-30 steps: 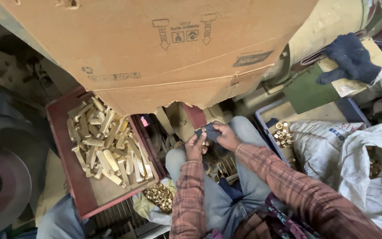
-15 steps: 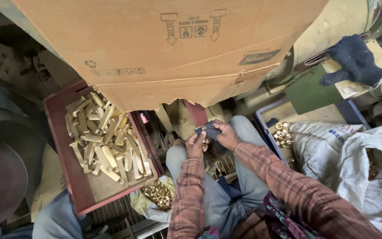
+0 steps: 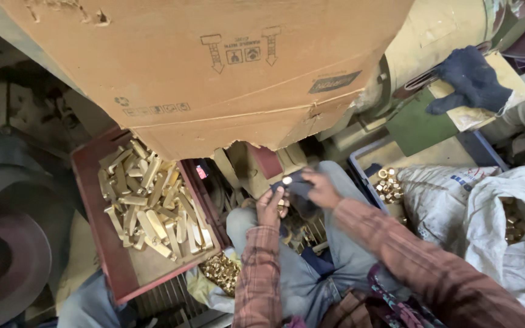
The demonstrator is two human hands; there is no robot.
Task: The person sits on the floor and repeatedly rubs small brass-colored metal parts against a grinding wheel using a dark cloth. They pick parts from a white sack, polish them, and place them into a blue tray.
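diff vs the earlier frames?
Little changed. The right hand edged slightly off the dark cloth it holds with the left hand; a small shiny brass piece now shows between them. The red tray of brass bars and the cardboard box stayed put.

Cluttered floor: red tray of brass pieces, blue crate, white sacks.

Large brown cardboard box fills the top of view, dark printed symbols and a grey rectangular label on its side. White woven sacks slump at right, open-topped.
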